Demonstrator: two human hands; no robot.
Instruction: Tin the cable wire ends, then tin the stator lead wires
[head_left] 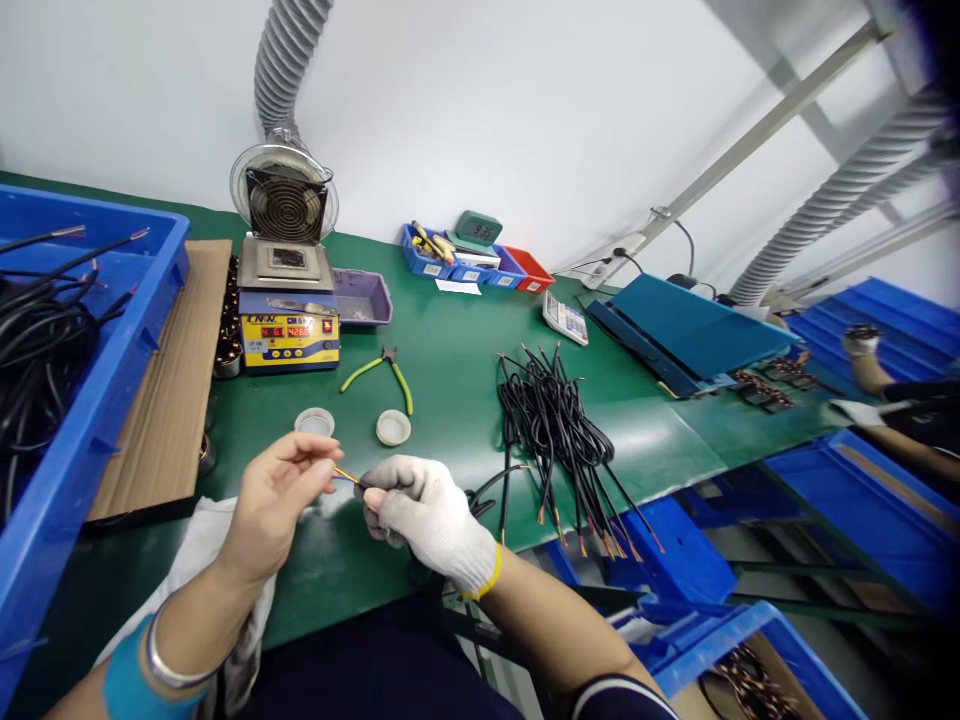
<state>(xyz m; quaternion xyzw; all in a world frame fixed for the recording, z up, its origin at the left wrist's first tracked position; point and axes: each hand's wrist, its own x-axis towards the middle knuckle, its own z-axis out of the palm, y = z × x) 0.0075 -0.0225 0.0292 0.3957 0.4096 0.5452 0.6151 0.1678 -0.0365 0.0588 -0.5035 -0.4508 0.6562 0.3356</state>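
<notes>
My bare left hand (277,495) pinches the thin stripped wire ends (346,476) that stick out of a black cable. My right hand (424,515), in a white glove, is closed around that black cable (487,487) just behind the stripped end. Both hands hover over the green mat (450,380) near its front edge. A bundle of black cables (555,430) with bared tips lies to the right of my hands. Two small round white dishes (393,427) sit just beyond my fingers.
A solder pot with a lit display (289,330) and a fan (283,205) stand at the back left. Green-handled cutters (382,372) lie beside it. A blue crate of black cables (67,350) fills the left. Another person's hands (862,350) work at the far right.
</notes>
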